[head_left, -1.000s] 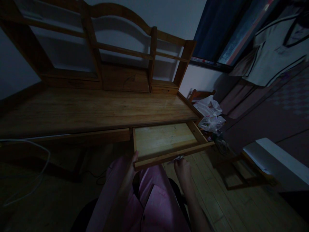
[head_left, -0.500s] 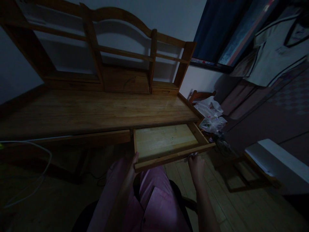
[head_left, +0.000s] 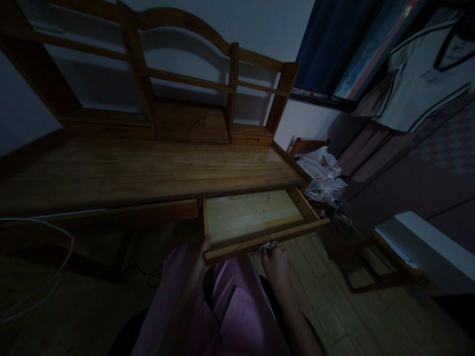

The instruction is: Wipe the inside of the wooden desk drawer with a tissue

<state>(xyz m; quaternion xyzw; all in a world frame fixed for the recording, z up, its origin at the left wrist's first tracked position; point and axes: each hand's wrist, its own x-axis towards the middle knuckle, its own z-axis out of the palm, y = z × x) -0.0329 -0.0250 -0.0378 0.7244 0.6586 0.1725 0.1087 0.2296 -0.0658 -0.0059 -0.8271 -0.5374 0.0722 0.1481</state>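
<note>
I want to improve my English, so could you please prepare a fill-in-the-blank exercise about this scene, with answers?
The left hand holds the drawer at its near ____ corner.
The drawer is not shut but ____.
The right hand holds a crumpled cloth or tissue; the clothing over the lap is ____.
Plastic bags are to the ____ of the desk.
Missing words: left; open; pink; right.

A white shirt [head_left: 419, 79] hangs at 2 o'clock, plastic bags [head_left: 321, 162] at 3, a white cable [head_left: 73, 241] at 8, and, dimly, probably a wooden stool [head_left: 378, 287] at 4.
</note>
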